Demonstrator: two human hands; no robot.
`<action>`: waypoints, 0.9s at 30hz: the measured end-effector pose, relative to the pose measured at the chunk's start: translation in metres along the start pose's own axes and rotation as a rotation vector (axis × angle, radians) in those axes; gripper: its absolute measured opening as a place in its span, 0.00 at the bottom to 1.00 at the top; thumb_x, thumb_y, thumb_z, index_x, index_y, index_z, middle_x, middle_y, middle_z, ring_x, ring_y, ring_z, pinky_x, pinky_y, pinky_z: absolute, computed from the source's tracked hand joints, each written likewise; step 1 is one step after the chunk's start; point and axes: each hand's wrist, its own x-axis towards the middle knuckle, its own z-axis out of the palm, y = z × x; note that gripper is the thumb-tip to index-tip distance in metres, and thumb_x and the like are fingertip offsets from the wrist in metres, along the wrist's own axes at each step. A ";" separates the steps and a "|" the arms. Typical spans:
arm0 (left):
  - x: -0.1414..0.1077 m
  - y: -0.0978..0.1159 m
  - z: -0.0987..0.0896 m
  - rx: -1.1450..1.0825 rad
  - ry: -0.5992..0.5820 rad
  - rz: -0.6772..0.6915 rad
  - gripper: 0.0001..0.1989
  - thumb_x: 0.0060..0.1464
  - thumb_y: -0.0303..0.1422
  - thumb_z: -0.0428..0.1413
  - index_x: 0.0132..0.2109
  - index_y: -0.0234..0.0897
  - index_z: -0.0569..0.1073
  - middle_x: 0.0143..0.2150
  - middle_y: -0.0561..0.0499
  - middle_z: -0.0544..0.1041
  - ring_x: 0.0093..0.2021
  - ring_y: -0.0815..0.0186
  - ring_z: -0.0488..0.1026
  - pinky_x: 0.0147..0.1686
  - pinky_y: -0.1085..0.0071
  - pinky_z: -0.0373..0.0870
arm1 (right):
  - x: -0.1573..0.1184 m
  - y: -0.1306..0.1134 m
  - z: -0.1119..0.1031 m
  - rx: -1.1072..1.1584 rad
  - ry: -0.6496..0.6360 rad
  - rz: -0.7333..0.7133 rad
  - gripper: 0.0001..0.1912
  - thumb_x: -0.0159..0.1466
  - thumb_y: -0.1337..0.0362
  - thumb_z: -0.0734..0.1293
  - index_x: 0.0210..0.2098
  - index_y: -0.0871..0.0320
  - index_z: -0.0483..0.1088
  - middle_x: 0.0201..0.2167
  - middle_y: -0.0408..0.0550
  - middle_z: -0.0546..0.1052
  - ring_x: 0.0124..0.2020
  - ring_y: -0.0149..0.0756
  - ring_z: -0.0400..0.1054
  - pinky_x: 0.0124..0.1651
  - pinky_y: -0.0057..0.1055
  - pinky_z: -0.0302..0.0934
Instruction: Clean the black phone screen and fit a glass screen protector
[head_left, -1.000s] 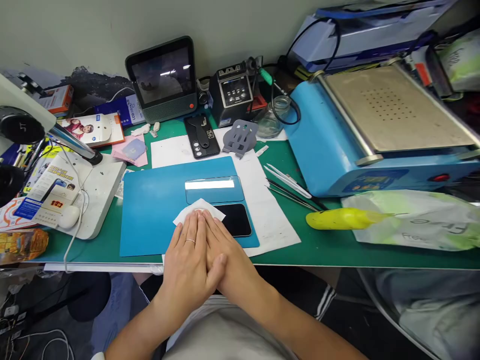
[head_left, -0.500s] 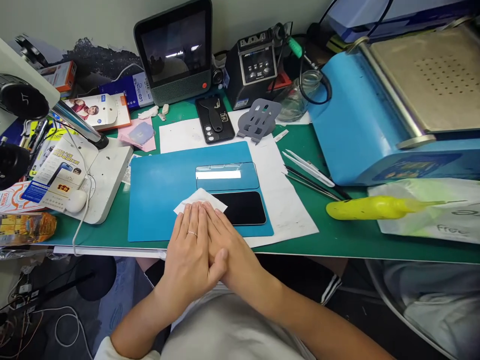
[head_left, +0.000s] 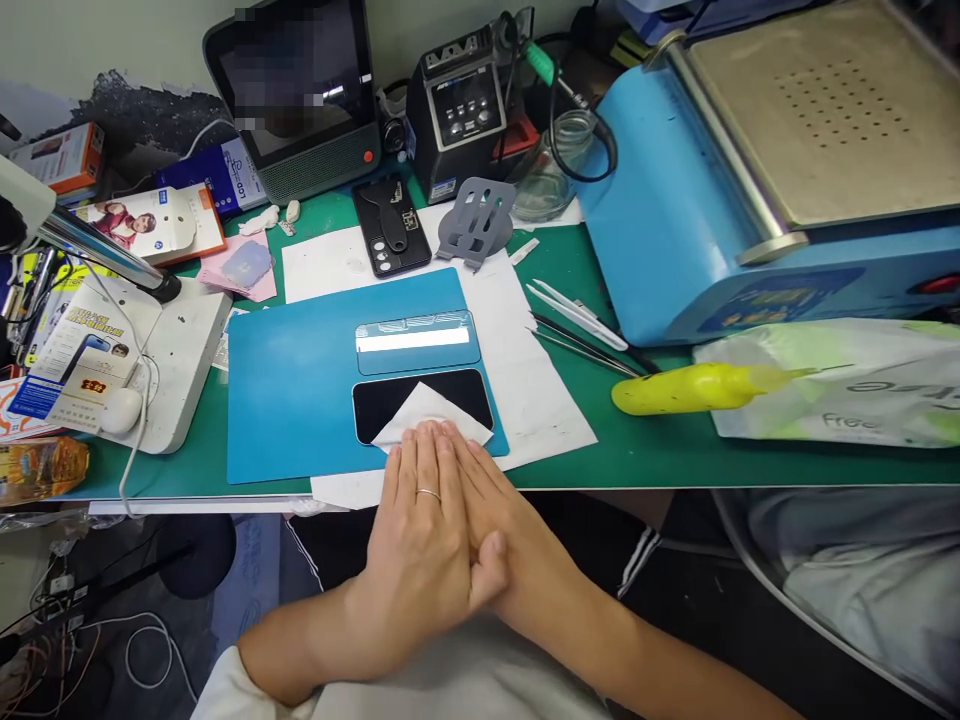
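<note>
A white folded wipe (head_left: 431, 408) lies over the front middle and right part of a phone (head_left: 386, 398) with a dark screen, face up on the blue mat (head_left: 292, 390). My right hand (head_left: 506, 510) presses the wipe down with its fingers close together, partly hidden under my left hand. Lying flat across it, my left hand (head_left: 420, 530) has straight fingers, a ring on one, and its fingertips at the wipe's near edge. Behind the phone rests a clear black-edged screen protector (head_left: 416, 342).
Tweezers (head_left: 581, 345) and white tools lie right of the mat. A yellow squeeze bottle (head_left: 667, 388) with a thin tip sits by a blue machine (head_left: 637, 220). At the back are a black phone back (head_left: 390, 225), a grey stand (head_left: 476, 222) and a glass jar (head_left: 555, 175). A lamp base (head_left: 187, 385) stands left.
Both hands and the wipe have slid right along the phone, uncovering its left end. The view has also shifted, so the bench appears further left.
</note>
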 end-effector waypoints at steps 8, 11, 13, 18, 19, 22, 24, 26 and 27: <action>0.041 0.016 0.011 -0.044 0.004 0.055 0.40 0.68 0.48 0.38 0.70 0.11 0.58 0.70 0.21 0.63 0.73 0.39 0.59 0.70 0.50 0.61 | -0.010 0.045 -0.003 0.141 0.021 0.038 0.41 0.71 0.69 0.55 0.78 0.62 0.32 0.79 0.56 0.44 0.77 0.46 0.46 0.74 0.50 0.55; 0.054 0.014 0.014 -0.050 -0.023 0.017 0.42 0.68 0.49 0.40 0.70 0.11 0.57 0.72 0.22 0.60 0.73 0.37 0.57 0.70 0.49 0.59 | -0.004 0.059 -0.002 0.162 -0.033 0.011 0.41 0.71 0.66 0.57 0.78 0.59 0.33 0.79 0.54 0.39 0.78 0.48 0.41 0.76 0.54 0.50; 0.061 0.011 0.013 -0.061 -0.044 0.000 0.42 0.68 0.49 0.41 0.71 0.12 0.56 0.72 0.22 0.59 0.74 0.38 0.57 0.71 0.49 0.58 | 0.003 0.063 -0.003 0.163 -0.062 0.006 0.42 0.72 0.63 0.59 0.78 0.56 0.33 0.79 0.53 0.38 0.78 0.50 0.40 0.76 0.56 0.49; 0.066 -0.007 0.006 -0.089 -0.079 -0.019 0.39 0.69 0.47 0.42 0.71 0.13 0.56 0.73 0.23 0.59 0.74 0.41 0.56 0.72 0.52 0.56 | 0.024 0.058 -0.002 0.212 -0.052 0.034 0.45 0.72 0.62 0.58 0.77 0.54 0.23 0.79 0.52 0.41 0.78 0.51 0.42 0.75 0.57 0.50; 0.065 -0.013 0.005 -0.094 -0.081 -0.030 0.39 0.69 0.47 0.43 0.71 0.12 0.56 0.73 0.23 0.58 0.74 0.41 0.56 0.72 0.52 0.56 | 0.030 0.055 -0.001 0.226 -0.053 0.027 0.45 0.72 0.61 0.58 0.77 0.53 0.23 0.79 0.52 0.41 0.78 0.51 0.42 0.75 0.56 0.50; 0.055 -0.031 0.002 -0.116 -0.091 -0.076 0.39 0.69 0.45 0.43 0.71 0.12 0.56 0.73 0.23 0.58 0.75 0.41 0.55 0.73 0.52 0.56 | 0.047 0.042 0.001 0.250 -0.071 -0.039 0.46 0.72 0.62 0.57 0.76 0.54 0.20 0.79 0.52 0.41 0.77 0.52 0.42 0.77 0.53 0.47; 0.045 -0.045 -0.002 -0.132 -0.098 -0.107 0.38 0.69 0.44 0.43 0.71 0.12 0.55 0.74 0.23 0.56 0.76 0.41 0.53 0.73 0.51 0.55 | 0.059 0.031 0.004 0.230 -0.088 -0.090 0.45 0.72 0.64 0.56 0.76 0.55 0.19 0.79 0.53 0.41 0.77 0.52 0.42 0.77 0.52 0.46; 0.035 -0.058 -0.006 -0.152 -0.106 -0.123 0.38 0.69 0.44 0.42 0.72 0.12 0.53 0.75 0.23 0.54 0.76 0.42 0.51 0.73 0.49 0.55 | 0.068 0.019 0.006 0.184 -0.107 -0.117 0.45 0.73 0.64 0.56 0.76 0.58 0.19 0.79 0.56 0.41 0.78 0.51 0.41 0.77 0.51 0.45; 0.030 -0.064 -0.008 -0.165 -0.110 -0.123 0.37 0.70 0.43 0.41 0.72 0.13 0.52 0.75 0.23 0.53 0.77 0.43 0.49 0.73 0.49 0.54 | 0.071 0.013 0.008 0.159 -0.109 -0.122 0.45 0.73 0.64 0.57 0.76 0.60 0.19 0.79 0.58 0.41 0.78 0.51 0.40 0.77 0.52 0.45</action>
